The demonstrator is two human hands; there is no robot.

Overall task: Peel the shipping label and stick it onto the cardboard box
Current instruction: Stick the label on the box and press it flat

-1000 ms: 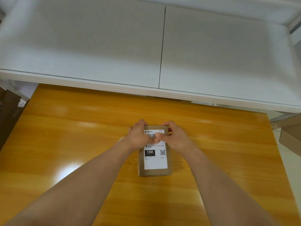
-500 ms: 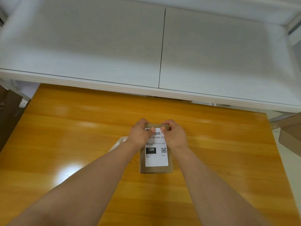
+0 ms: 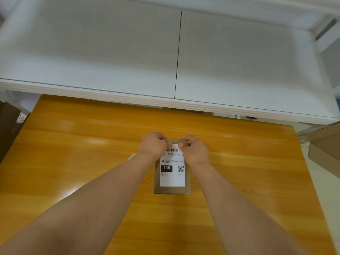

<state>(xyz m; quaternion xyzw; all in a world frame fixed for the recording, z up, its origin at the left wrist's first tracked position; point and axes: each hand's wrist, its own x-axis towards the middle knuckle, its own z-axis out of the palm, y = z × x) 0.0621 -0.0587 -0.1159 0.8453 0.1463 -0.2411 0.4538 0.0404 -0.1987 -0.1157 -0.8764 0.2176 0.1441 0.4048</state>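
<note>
Change: both thumbs have slid up to the shipping label's (image 3: pixel 172 170) top edge.
Left hand (image 3: pixel 153 146): curled, pressing the label onto the cardboard box (image 3: pixel 172 189).
Right hand (image 3: pixel 195 150): curled, pressing likewise.
Meaning: sticking is nearly finishing.

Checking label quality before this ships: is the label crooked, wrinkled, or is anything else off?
Nothing stands out. The label lies flat and square on the box, with no visible wrinkles. Its far corners are hidden under the left hand and right hand, so those cannot be judged.

I saw an orange wooden table (image 3: pixel 73 162), a white shelf (image 3: pixel 110 57) behind it, and brown cardboard (image 3: pixel 325 144) at the right.
</note>
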